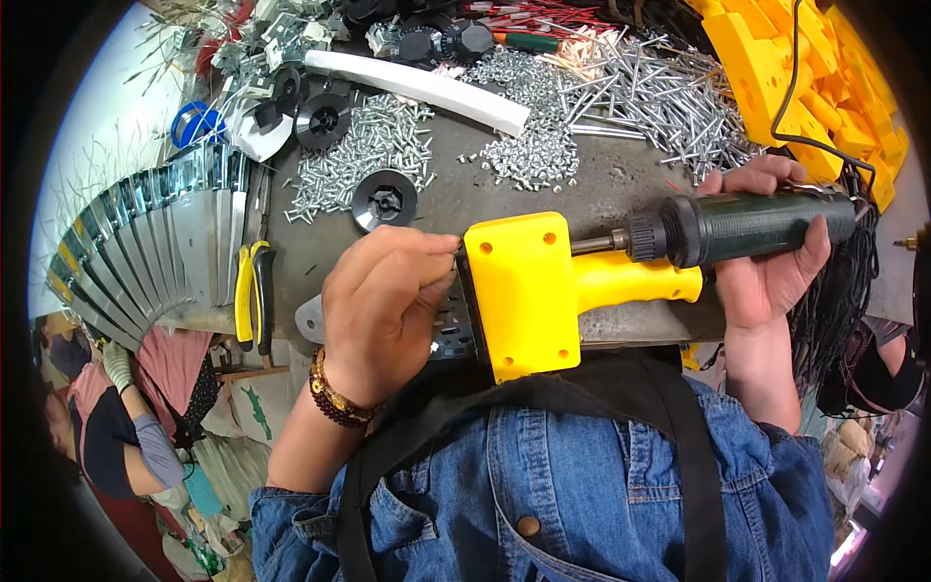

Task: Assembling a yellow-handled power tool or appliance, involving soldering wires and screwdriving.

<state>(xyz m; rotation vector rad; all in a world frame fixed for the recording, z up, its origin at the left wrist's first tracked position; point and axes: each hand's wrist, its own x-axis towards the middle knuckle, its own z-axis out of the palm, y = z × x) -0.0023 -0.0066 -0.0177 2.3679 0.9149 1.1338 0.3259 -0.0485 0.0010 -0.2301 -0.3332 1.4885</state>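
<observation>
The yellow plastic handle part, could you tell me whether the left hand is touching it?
Touching. The head view shows the left hand with its fingertips pressed against the left edge of the yellow plastic handle part.

Denim shirt (582, 485), black straps (679, 427), perhaps wooden bead bracelet (335, 400)

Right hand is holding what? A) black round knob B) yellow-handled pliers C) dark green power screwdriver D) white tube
C: the right hand wraps the dark green power screwdriver, its tip at the yellow plastic part that the left hand steadies; the pliers lie untouched on the bench.
</observation>
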